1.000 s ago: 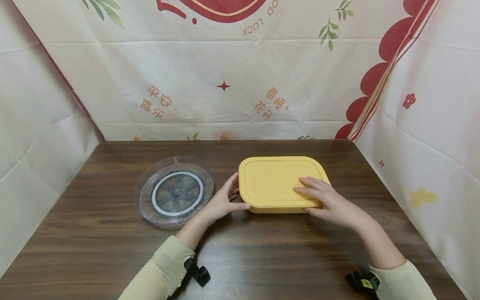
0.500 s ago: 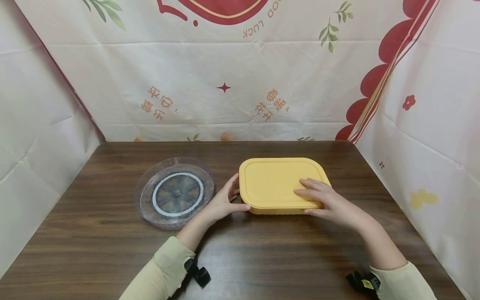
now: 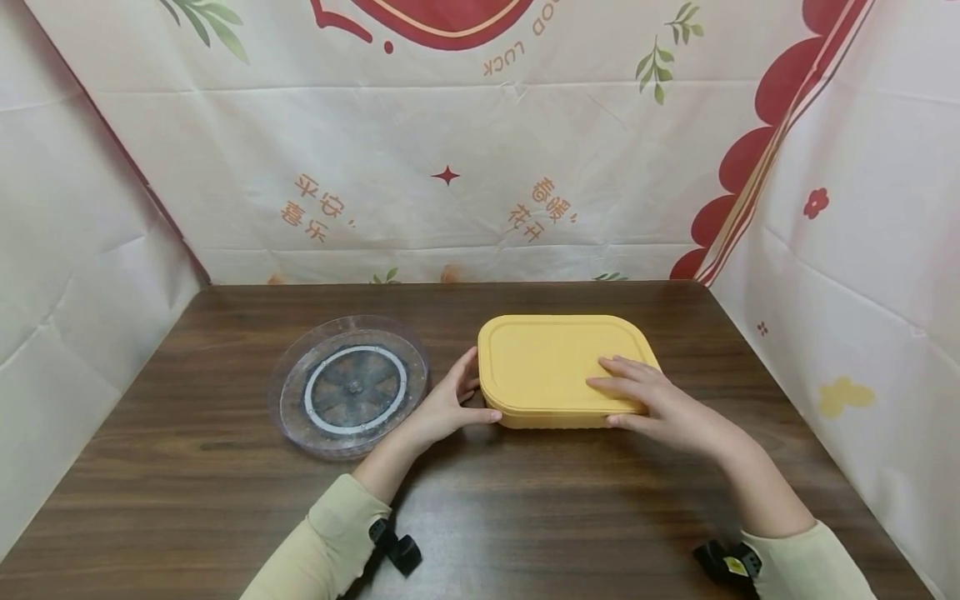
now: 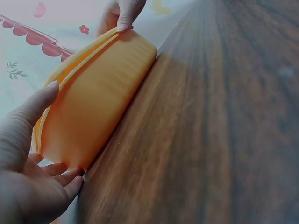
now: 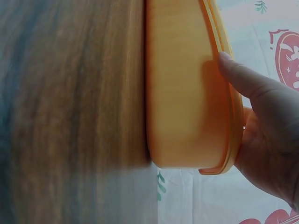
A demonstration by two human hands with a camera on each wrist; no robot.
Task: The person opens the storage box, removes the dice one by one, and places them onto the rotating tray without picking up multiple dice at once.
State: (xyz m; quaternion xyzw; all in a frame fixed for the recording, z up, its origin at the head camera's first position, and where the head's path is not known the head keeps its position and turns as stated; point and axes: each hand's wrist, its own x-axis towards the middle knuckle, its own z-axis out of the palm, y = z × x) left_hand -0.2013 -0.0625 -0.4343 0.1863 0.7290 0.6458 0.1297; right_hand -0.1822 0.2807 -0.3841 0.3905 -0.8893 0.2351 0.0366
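A yellow rectangular lidded box (image 3: pixel 558 422) stands on the table, its flat yellow lid (image 3: pixel 540 358) on top. At the box's left front corner, my left hand (image 3: pixel 442 404) holds it, thumb at the rim and fingers along the left side. My right hand (image 3: pixel 660 404) pinches the front right part of the lid, with fingers spread over the top and the thumb (image 5: pixel 238 74) at the edge. In the left wrist view, a narrow band shows between the lid's edge and the box wall (image 4: pixel 98 98). The inside of the box is hidden.
A round clear plastic tray (image 3: pixel 288 408) with a white ring lies on the dark wood table (image 3: pixel 525 517), left of the box and close to my left forearm. A printed cloth (image 3: pixel 450 125) hangs behind the table, and white cloth walls stand at both sides.
The lid's front edge has risen slightly, and a thin band shows beneath it. Both hands keep nearly the same places on the box.
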